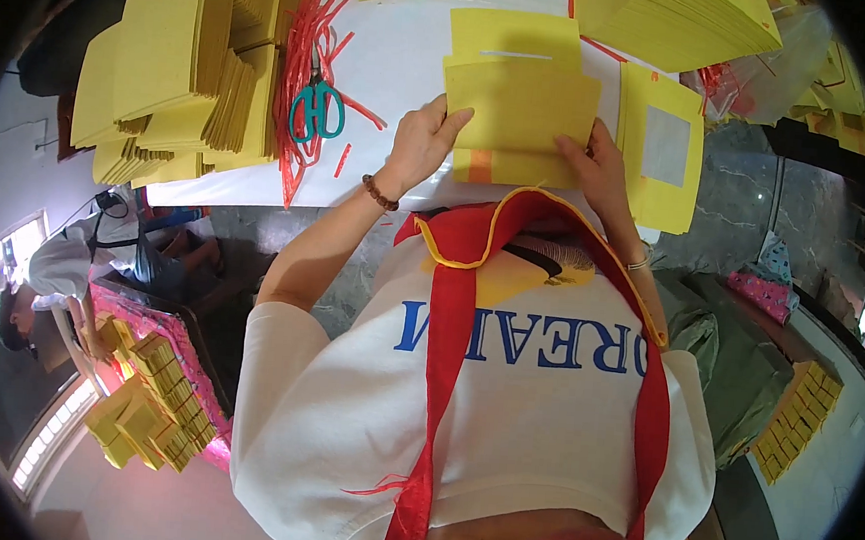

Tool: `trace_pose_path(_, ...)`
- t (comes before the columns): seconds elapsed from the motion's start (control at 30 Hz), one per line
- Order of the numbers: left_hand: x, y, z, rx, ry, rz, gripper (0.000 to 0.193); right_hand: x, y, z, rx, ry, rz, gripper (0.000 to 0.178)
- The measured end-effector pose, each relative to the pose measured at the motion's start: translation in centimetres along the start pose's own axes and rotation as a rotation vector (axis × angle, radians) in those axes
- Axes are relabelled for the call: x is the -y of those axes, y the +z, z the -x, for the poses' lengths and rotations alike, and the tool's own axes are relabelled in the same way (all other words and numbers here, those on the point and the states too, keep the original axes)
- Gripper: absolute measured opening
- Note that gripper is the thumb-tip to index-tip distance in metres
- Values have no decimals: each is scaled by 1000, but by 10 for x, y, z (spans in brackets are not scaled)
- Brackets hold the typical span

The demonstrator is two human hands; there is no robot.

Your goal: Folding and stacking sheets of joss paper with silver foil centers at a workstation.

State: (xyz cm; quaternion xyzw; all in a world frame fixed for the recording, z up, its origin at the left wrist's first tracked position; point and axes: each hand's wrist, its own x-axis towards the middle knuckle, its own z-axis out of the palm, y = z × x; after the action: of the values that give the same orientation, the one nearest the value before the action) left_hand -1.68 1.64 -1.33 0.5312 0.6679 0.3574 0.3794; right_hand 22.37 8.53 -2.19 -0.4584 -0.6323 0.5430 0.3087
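My left hand grips the left edge of a yellow paper sheet, its thumb lying on top. On the opposite edge, my right hand pinches the same sheet, thumb over the front. Behind and beneath it shows more yellow paper with a narrow white gap. A short orange strip crosses the yellow paper at the near edge. Teal-handled scissors lie left of my left hand on a heap of red plastic strips. To the right of my right hand rests yellow paper with a pale rectangle.
Tall stacks of folded yellow paper stand on the white table at left. Another thick stack is at the far right, near a clear plastic bag. At lower left a person handles yellow bundles over pink cloth.
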Motion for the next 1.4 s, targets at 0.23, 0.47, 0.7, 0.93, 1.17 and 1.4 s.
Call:
trace_pose_path(0.23,1,-3,-19,80,-226,94,29,29,3,-4,-104,23,200,48)
trace_pose_path(0.47,-7,-6,-20,83,-342,192,29,22,3,-13,-47,145,355,41)
trace_pose_path(0.7,-6,-6,-22,32,-392,526,22,17,7,-15,-107,103,270,42)
trace_pose_path(0.93,-26,-12,-14,-327,6,128,24,14,7,-15,-110,90,360,42)
trace_pose_path(1.17,-48,29,-30,-88,619,-643,53,0,11,-17,-137,14,321,42)
trace_pose_path(1.4,-28,43,-36,22,517,-743,69,26,8,-14,-95,132,392,42)
